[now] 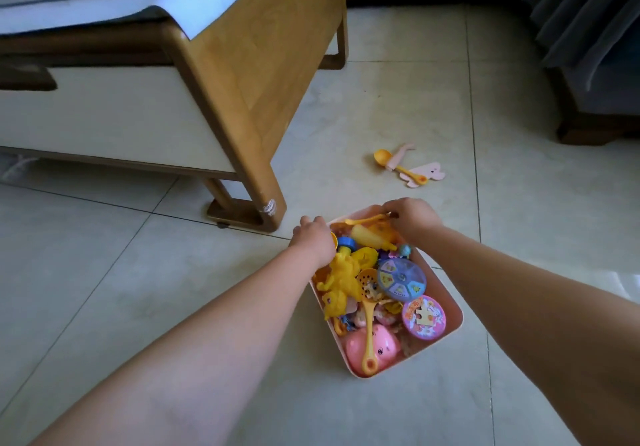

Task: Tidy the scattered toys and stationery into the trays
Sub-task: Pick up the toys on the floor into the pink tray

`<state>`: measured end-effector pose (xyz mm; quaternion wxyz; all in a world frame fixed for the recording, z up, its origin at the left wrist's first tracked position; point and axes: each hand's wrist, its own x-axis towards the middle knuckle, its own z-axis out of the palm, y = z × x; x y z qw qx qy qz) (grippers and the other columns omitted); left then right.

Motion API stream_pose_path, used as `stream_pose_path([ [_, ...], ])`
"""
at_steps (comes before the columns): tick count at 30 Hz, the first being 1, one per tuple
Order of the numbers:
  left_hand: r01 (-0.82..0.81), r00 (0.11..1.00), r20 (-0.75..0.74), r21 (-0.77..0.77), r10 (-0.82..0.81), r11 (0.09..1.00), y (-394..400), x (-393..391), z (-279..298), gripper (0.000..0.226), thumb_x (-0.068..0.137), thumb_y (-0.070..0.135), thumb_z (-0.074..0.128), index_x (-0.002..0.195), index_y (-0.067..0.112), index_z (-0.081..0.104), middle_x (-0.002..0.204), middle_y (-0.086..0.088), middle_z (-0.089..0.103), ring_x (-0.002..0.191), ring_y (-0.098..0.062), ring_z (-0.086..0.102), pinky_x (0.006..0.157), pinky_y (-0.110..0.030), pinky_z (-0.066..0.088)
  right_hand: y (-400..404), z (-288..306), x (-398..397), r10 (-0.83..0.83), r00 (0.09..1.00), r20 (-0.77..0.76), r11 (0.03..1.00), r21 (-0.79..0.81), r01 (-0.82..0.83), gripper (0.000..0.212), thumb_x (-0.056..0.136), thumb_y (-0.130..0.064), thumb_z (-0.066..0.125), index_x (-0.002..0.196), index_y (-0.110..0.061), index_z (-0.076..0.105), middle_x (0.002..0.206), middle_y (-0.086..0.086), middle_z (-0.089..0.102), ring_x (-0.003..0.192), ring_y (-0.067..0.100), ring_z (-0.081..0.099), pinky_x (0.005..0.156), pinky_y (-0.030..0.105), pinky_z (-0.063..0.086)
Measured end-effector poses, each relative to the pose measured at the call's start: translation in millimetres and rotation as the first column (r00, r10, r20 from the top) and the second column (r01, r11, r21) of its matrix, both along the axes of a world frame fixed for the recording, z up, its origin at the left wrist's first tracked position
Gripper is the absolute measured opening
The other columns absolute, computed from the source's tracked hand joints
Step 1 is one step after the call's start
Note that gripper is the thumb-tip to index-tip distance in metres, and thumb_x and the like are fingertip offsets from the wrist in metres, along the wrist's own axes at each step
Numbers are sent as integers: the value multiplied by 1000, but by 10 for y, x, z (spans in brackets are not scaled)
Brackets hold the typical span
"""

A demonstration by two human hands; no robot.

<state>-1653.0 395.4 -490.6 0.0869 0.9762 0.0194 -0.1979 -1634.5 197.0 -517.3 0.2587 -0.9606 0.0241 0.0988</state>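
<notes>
While both hands grip the tray's (453, 310) far rim, left hand (313, 236) and right hand (412, 215) curled, lower centre, I'd slide it level toward the spoon (398, 165), upper right.

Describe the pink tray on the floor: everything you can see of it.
The pink tray is a shallow rectangular bin with rounded corners, apparently smooth plastic. It sits flat on the tiled floor, skewed to the tile lines, near the wooden sofa leg. It is heaped with toys, mostly yellow and pink. The left hand and right hand are at its far corners, seemingly gripping the rim.
</notes>
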Motion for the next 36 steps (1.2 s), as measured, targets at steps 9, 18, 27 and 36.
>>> stream_pose_path([
  [9, -243, 969, -5, -200, 248, 949, -168, 66, -30, 40, 95, 16, 41, 133, 6, 37, 137, -19, 42, 125, -37, 46, 98, -42, 42, -17, 92, 44, -75, 997, 3, 995, -68, 75, 45, 91, -7, 50, 133, -23, 54, 126, 6, 57, 113, 23, 57, 88, 30, 46],
  [18, -29, 999, 37, -173, 36, 985, -240, 261, -241, 60, 91, 44, 47, 141, 13, 32, 139, -18, 37, 129, -37, 35, 109, -41, 31, 13, -115, 67, -234, 961, -147, 923, -343, 172, 23, 86, -10, 53, 108, -10, 60, 111, 10, 63, 104, 29, 61, 74, 30, 44],
  [27, 82, 996, 48, -123, -77, 989, -410, 666, -193, 68, 97, 51, 37, 153, 30, 5, 161, -11, 0, 148, -32, 0, 118, -53, 8, -345, -136, 581, -337, 934, -117, 935, -155, 318, 33, 94, -32, 43, 112, -13, 62, 113, 9, 65, 104, 30, 62, 78, 31, 45],
  [36, 126, 992, 16, -12, -126, 992, -737, 783, 42, 71, 97, 49, 39, 154, 27, 2, 161, -11, 6, 148, -32, 0, 119, -52, 3, -533, -283, 1353, -165, 985, 57, 981, -90, 170, 56, 92, -14, 51, 143, -31, 36, 140, 14, 36, 125, 34, 39, 101, 43, 41],
])
